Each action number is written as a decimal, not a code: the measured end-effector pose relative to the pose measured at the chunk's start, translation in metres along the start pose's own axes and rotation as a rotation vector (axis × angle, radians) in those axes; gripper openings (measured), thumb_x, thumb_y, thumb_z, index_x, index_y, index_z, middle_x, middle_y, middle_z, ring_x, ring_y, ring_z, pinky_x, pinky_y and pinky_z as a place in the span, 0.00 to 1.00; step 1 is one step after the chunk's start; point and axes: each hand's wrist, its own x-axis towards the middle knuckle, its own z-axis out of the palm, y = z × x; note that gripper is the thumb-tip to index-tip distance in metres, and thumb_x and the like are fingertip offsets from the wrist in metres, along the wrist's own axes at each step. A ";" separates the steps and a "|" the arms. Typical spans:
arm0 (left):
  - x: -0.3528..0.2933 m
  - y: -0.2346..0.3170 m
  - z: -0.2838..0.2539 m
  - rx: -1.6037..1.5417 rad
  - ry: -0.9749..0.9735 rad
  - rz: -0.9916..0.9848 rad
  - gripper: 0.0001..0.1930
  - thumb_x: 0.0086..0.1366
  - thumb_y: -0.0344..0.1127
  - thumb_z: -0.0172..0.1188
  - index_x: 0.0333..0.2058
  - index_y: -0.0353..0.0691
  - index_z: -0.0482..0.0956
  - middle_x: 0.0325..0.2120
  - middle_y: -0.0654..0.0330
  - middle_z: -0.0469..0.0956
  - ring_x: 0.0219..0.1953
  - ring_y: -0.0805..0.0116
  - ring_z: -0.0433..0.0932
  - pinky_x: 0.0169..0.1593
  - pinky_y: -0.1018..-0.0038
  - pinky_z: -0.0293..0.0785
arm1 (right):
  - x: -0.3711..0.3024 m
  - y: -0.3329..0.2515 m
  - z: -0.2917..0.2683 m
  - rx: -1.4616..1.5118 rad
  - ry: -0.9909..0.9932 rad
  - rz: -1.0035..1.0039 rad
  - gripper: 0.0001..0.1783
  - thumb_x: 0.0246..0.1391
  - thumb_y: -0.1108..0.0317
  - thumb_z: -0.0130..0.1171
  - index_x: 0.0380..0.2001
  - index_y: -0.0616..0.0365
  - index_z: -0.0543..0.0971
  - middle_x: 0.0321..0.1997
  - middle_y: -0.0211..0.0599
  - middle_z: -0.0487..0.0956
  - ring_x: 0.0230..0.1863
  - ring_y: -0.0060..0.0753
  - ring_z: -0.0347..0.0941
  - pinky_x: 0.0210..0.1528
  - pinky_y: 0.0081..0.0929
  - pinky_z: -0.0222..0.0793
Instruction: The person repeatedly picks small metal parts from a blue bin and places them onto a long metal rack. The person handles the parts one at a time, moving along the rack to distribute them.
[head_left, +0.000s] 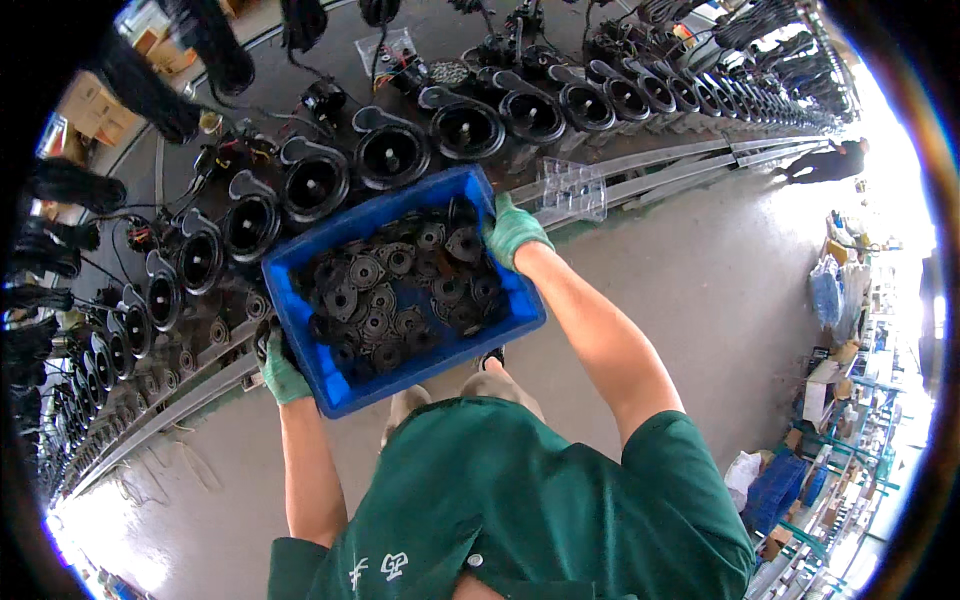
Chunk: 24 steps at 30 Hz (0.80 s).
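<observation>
A blue plastic bin (pixel 302 350) is held in front of me, tilted in view, its far side over the edge of the workbench. Many small black round parts with lobed edges and centre holes (pixel 376 322) lie loose in a heap inside it. My left hand (pixel 282 372), in a green glove with dark fingertips, is closed on the bin's left side. My right hand (pixel 514 232), in a green glove, grips the upper right corner, some of its fingers hidden behind the wall.
A long curved row of black ring-shaped housings (pixel 391 155) lines the bench, with black cable bundles (pixel 205 45) above. Metal rails (pixel 640 185) run along its edge, with a clear divided tray (pixel 572 188) on them. Shelving with a blue crate (pixel 775 490) stands right. A person (pixel 828 162) is far right.
</observation>
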 end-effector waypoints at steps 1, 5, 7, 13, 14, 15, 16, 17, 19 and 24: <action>-0.002 -0.007 0.002 0.022 -0.046 0.092 0.17 0.69 0.36 0.53 0.54 0.41 0.76 0.50 0.55 0.80 0.51 0.56 0.78 0.57 0.60 0.76 | -0.002 0.003 -0.007 0.017 -0.013 0.012 0.35 0.60 0.52 0.49 0.65 0.60 0.62 0.53 0.64 0.76 0.56 0.63 0.73 0.59 0.49 0.68; -0.008 -0.052 0.026 -0.117 0.020 -0.019 0.15 0.66 0.27 0.57 0.52 0.41 0.75 0.47 0.58 0.80 0.47 0.63 0.79 0.54 0.65 0.78 | 0.027 0.057 -0.026 -0.042 0.032 -0.041 0.33 0.59 0.52 0.51 0.63 0.60 0.65 0.51 0.64 0.77 0.54 0.64 0.73 0.56 0.50 0.69; -0.023 -0.080 0.060 0.003 0.044 0.092 0.16 0.65 0.25 0.58 0.52 0.41 0.75 0.45 0.59 0.80 0.47 0.64 0.79 0.53 0.66 0.78 | 0.049 0.102 -0.034 -0.105 0.056 -0.041 0.32 0.59 0.50 0.52 0.59 0.62 0.68 0.47 0.65 0.78 0.50 0.66 0.75 0.52 0.53 0.71; -0.060 -0.153 0.183 -0.040 0.062 0.057 0.18 0.63 0.21 0.59 0.51 0.41 0.75 0.43 0.60 0.81 0.43 0.66 0.80 0.49 0.69 0.79 | 0.078 0.205 -0.096 -0.129 0.104 0.043 0.38 0.59 0.50 0.54 0.66 0.62 0.60 0.60 0.66 0.70 0.59 0.65 0.69 0.60 0.51 0.65; -0.067 -0.165 0.208 -0.123 0.064 0.008 0.18 0.62 0.20 0.58 0.51 0.43 0.75 0.42 0.60 0.81 0.42 0.66 0.80 0.49 0.69 0.79 | 0.093 0.245 -0.099 -0.178 0.166 0.027 0.38 0.59 0.51 0.54 0.66 0.61 0.60 0.62 0.64 0.70 0.60 0.66 0.68 0.60 0.51 0.65; -0.068 -0.178 0.217 -0.090 0.057 -0.019 0.18 0.62 0.21 0.59 0.51 0.45 0.76 0.42 0.60 0.81 0.42 0.67 0.80 0.47 0.70 0.79 | 0.097 0.260 -0.102 -0.136 0.369 -0.093 0.38 0.58 0.53 0.55 0.66 0.61 0.60 0.61 0.63 0.70 0.59 0.68 0.68 0.60 0.52 0.65; -0.066 -0.194 0.224 -0.056 0.035 -0.065 0.18 0.62 0.22 0.59 0.50 0.46 0.76 0.41 0.61 0.81 0.42 0.67 0.80 0.46 0.71 0.79 | 0.113 0.293 -0.108 -0.134 0.436 -0.182 0.36 0.58 0.53 0.55 0.64 0.61 0.62 0.58 0.64 0.72 0.58 0.69 0.69 0.58 0.53 0.67; -0.066 -0.208 0.233 -0.051 0.080 -0.105 0.16 0.63 0.25 0.59 0.50 0.45 0.75 0.42 0.59 0.81 0.41 0.63 0.80 0.45 0.66 0.79 | 0.120 0.299 -0.126 -0.165 0.240 0.006 0.34 0.58 0.53 0.54 0.63 0.61 0.65 0.55 0.66 0.74 0.55 0.70 0.70 0.56 0.54 0.68; -0.064 -0.225 0.253 -0.142 0.048 -0.206 0.14 0.64 0.28 0.60 0.49 0.43 0.75 0.42 0.56 0.81 0.41 0.58 0.81 0.44 0.61 0.80 | 0.132 0.332 -0.141 -0.222 0.299 -0.031 0.33 0.59 0.53 0.53 0.63 0.60 0.65 0.53 0.67 0.75 0.54 0.69 0.71 0.54 0.54 0.68; -0.037 -0.238 0.236 -0.435 -0.163 -0.241 0.12 0.64 0.31 0.60 0.46 0.41 0.77 0.46 0.55 0.80 0.47 0.54 0.78 0.51 0.58 0.76 | 0.172 0.397 -0.156 -0.117 0.299 -0.015 0.33 0.60 0.53 0.52 0.64 0.58 0.64 0.57 0.63 0.74 0.56 0.67 0.71 0.55 0.52 0.68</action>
